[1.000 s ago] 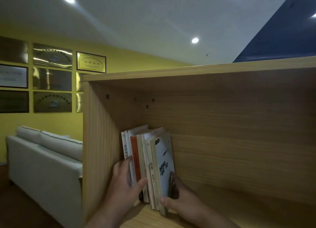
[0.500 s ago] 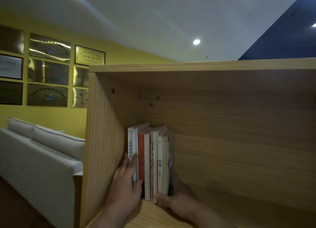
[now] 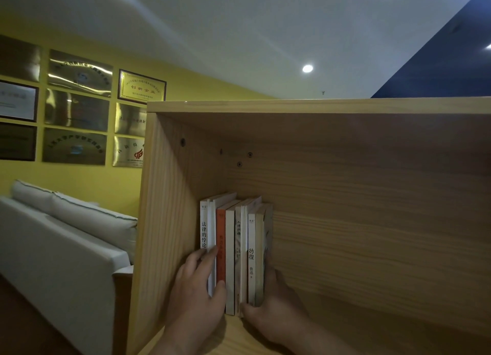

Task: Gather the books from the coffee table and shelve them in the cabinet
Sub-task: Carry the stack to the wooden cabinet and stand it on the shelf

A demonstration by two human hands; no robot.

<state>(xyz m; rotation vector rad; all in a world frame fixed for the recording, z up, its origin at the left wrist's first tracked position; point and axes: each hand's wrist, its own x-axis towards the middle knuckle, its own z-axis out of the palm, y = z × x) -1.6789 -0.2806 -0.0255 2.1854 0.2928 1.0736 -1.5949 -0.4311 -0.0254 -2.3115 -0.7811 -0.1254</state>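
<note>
Straighter now, our thin paperback books stand in the pale wooden cabinet; curled fingers of our left hand and right hand pinch them. Next we let go.

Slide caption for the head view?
Upright books clamped between left hand and right hand inside the cabinet.

Single head-worn wide-angle view, close at the open front of the wooden cabinet — facing into its compartment and tilted upward, books low at centre, ceiling filling the top, yellow wall and sofa at left
</note>
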